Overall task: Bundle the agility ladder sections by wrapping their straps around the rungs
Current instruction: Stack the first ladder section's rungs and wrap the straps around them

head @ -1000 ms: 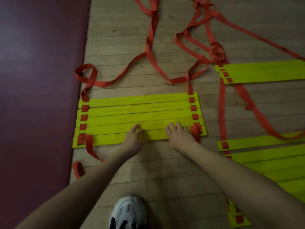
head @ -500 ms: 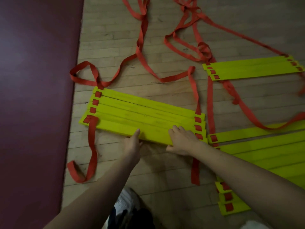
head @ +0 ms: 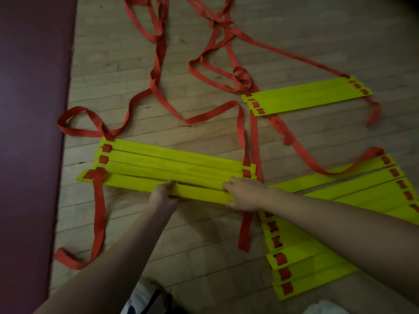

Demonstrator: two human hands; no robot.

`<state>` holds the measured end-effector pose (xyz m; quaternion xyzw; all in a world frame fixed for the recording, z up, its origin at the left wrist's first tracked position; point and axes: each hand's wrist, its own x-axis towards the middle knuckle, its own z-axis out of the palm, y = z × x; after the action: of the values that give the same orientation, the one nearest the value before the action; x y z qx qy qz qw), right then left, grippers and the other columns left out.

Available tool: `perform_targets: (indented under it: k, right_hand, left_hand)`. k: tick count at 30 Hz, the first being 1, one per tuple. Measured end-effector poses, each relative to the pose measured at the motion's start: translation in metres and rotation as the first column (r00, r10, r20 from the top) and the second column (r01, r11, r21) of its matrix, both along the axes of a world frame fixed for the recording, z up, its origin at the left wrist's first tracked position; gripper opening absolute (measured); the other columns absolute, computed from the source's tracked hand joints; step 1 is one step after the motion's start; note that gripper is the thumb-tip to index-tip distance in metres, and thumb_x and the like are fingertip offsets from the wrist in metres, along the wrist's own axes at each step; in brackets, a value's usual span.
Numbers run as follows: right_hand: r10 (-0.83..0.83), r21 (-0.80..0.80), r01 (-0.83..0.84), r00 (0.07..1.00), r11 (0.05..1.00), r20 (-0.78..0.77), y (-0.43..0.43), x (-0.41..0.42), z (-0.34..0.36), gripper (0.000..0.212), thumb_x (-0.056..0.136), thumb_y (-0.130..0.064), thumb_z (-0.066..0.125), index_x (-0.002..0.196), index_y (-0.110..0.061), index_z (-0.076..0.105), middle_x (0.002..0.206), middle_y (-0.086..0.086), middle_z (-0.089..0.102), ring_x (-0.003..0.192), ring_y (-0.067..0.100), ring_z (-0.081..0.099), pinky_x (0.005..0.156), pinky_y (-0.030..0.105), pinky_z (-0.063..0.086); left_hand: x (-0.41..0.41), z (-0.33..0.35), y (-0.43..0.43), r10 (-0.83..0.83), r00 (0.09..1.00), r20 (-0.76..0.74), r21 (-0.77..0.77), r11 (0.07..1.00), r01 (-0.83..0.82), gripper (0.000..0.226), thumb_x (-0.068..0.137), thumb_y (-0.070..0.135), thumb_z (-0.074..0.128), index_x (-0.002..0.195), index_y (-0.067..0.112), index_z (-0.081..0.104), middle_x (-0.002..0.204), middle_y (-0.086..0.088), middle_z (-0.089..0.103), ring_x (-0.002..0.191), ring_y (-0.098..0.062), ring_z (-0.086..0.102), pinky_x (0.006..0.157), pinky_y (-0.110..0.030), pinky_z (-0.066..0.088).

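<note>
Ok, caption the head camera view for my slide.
The left hand and right hand grip the yellow rung stack on the wooden floor, red straps lying loose around it.

rungs (head: 172,168): flat yellow plastic, smooth, slight sheen. straps (head: 99,214): orange-red woven cloth webbing, matt, limp. floor (head: 204,137): pale wood strips, worn, scuffed, low gloss. mat (head: 31,132): dark maroon, matt, smooth-looking.

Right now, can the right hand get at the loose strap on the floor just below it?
Probably yes. The strap lies bare on the floor close to the right hand, but that hand must first release the rungs.
</note>
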<state>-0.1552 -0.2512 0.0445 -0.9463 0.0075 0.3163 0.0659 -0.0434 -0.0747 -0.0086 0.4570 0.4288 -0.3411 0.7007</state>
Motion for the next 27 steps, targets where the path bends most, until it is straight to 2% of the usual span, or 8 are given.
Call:
perform_targets:
  k: [4, 9, 13, 15, 17, 21, 25, 27]
  right_hand:
    - [-0.073, 0.058, 0.073, 0.997, 0.996, 0.008, -0.012, 0.003, -0.008, 0.055, 0.091, -0.04, 0.057, 0.135, -0.013, 0.037, 0.133, 0.011, 0.042, 0.124, 0.031, 0.045, 0.09, 0.04, 0.045]
    - [-0.113, 0.162, 0.117, 0.993, 0.98, -0.032, -0.021, 0.012, -0.026, 0.06, 0.089, -0.043, 0.059, 0.138, -0.016, 0.038, 0.134, 0.01, 0.041, 0.127, 0.029, 0.041, 0.097, 0.039, 0.042]
    - [-0.021, 0.191, 0.034, 0.997, 0.981, -0.071, -0.022, 0.012, -0.033, 0.049, 0.097, -0.034, 0.049, 0.143, -0.022, 0.039, 0.137, 0.007, 0.044, 0.128, 0.028, 0.041, 0.098, 0.039, 0.042]
    - [-0.021, 0.172, 0.025, 0.999, 0.985, -0.025, -0.021, 0.01, -0.03, 0.037, 0.098, -0.025, 0.046, 0.133, -0.017, 0.049, 0.13, 0.009, 0.053, 0.121, 0.032, 0.049, 0.089, 0.04, 0.047]
    - [-0.063, 0.121, 0.05, 0.993, 0.991, 0.102, -0.024, 0.01, -0.021, 0.026, 0.097, -0.022, 0.045, 0.12, -0.015, 0.055, 0.121, 0.008, 0.06, 0.113, 0.033, 0.056, 0.081, 0.04, 0.047]
    - [-0.193, 0.178, 0.151, 0.949, 0.972, 0.249, -0.045, 0.007, 0.001, 0.028, 0.096, -0.035, 0.048, 0.119, -0.024, 0.059, 0.12, 0.001, 0.062, 0.114, 0.026, 0.056, 0.083, 0.037, 0.045]
    - [-0.407, 0.478, 0.316, 0.908, 0.82, 0.098, -0.056, -0.008, 0.017, 0.031, 0.091, -0.032, 0.062, 0.116, -0.014, 0.061, 0.113, 0.007, 0.064, 0.109, 0.024, 0.058, 0.084, 0.031, 0.042]
    - [-0.455, 0.519, 0.357, 0.888, 0.777, 0.071, -0.055, -0.019, 0.024, 0.039, 0.089, -0.029, 0.066, 0.121, -0.012, 0.053, 0.112, 0.008, 0.06, 0.106, 0.022, 0.056, 0.084, 0.028, 0.041]
  left_hand:
    - [0.012, 0.009, -0.006, 0.003, 1.0, -0.016, -0.023, 1.0, -0.003, 0.023, 0.095, 0.024, 0.046, 0.075, 0.014, 0.05, 0.072, -0.002, 0.053, 0.069, -0.022, 0.052, 0.067, -0.042, 0.043]
    - [0.014, -0.001, -0.015, -0.08, 0.997, -0.012, 0.036, 0.996, 0.081, 0.025, 0.093, 0.035, 0.057, 0.108, 0.015, 0.059, 0.101, -0.009, 0.064, 0.091, -0.028, 0.059, 0.085, -0.053, 0.043]
    - [0.016, -0.001, -0.016, -0.076, 0.995, -0.057, 0.132, 0.988, 0.083, 0.015, 0.097, 0.021, 0.05, 0.089, 0.009, 0.053, 0.096, -0.008, 0.055, 0.073, -0.021, 0.052, 0.082, -0.037, 0.043]
    - [0.02, 0.004, -0.018, -0.101, 0.992, -0.077, 0.176, 0.978, 0.113, 0.019, 0.099, 0.014, 0.043, 0.083, 0.005, 0.046, 0.089, -0.013, 0.05, 0.072, -0.024, 0.048, 0.085, -0.042, 0.044]
    - [0.025, 0.014, -0.023, -0.11, 0.993, -0.042, 0.173, 0.978, 0.116, 0.021, 0.101, 0.008, 0.037, 0.082, 0.001, 0.043, 0.085, -0.017, 0.047, 0.08, -0.031, 0.049, 0.1, -0.05, 0.039]
    - [0.032, 0.039, -0.035, -0.184, 0.982, 0.053, 0.191, 0.967, 0.171, 0.018, 0.101, 0.012, 0.044, 0.088, 0.0, 0.047, 0.083, -0.016, 0.047, 0.076, -0.028, 0.049, 0.104, -0.053, 0.039]
    - [0.023, 0.074, -0.05, -0.249, 0.961, 0.118, 0.208, 0.953, 0.221, 0.044, 0.093, 0.033, 0.06, 0.125, 0.005, 0.049, 0.118, -0.014, 0.057, 0.116, -0.03, 0.053, 0.082, -0.05, 0.046]
    - [0.016, 0.09, -0.057, -0.276, 0.954, 0.114, 0.214, 0.945, 0.248, 0.039, 0.092, 0.032, 0.06, 0.121, 0.008, 0.049, 0.128, -0.013, 0.054, 0.124, -0.03, 0.05, 0.082, -0.05, 0.044]
